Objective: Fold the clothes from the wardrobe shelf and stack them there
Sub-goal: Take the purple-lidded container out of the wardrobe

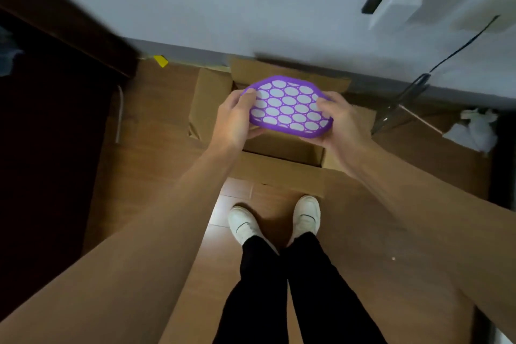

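A flat purple board (289,106) with a grid of pale round bubbles hangs over an open cardboard box (215,92) on the floor. My left hand (236,119) grips its left edge, thumb on top. My right hand (339,127) grips its right edge. The dark wardrobe (50,126) fills the left side, its inside too dark to see. A bit of pale cloth (7,56) shows at its far left edge. No folded clothes are visible.
The box stands against a grey wall (251,3) on a wooden floor (156,176). My feet in white shoes (244,225) stand just before it. A metal stand (402,103) and crumpled white paper (474,128) lie to the right.
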### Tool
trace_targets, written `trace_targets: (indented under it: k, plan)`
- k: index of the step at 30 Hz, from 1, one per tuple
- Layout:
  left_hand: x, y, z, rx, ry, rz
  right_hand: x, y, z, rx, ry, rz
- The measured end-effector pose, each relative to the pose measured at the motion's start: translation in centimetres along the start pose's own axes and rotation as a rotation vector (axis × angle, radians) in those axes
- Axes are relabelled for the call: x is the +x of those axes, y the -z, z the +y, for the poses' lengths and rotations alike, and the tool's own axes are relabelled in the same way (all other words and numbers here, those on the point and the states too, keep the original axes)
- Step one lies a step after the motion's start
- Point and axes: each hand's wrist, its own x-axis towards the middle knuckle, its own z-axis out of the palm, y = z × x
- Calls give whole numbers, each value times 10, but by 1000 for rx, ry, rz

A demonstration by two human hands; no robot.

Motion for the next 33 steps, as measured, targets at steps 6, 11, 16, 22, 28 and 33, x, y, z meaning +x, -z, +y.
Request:
trace_targets:
  k: [6, 11, 16, 22, 28, 33]
  plan:
    - [120, 0, -88, 90, 58, 9, 122, -13, 86, -123, -58, -9]
    - [205, -14, -153, 217, 149, -80, 211, -13, 151, -250, -137, 16]
    - [260, -31, -204, 329, 301, -160, 266, -14, 204, -301, -194, 71]
    - [292, -34, -243, 377, 321, -173, 298, -8, 238, -322, -269, 70]
    - [276, -31, -237, 442, 294, -167, 291, 6, 224, -395, -291, -16]
    - [220, -19, -179, 504, 114, -88, 238, -12, 153, -564, -162, 16]
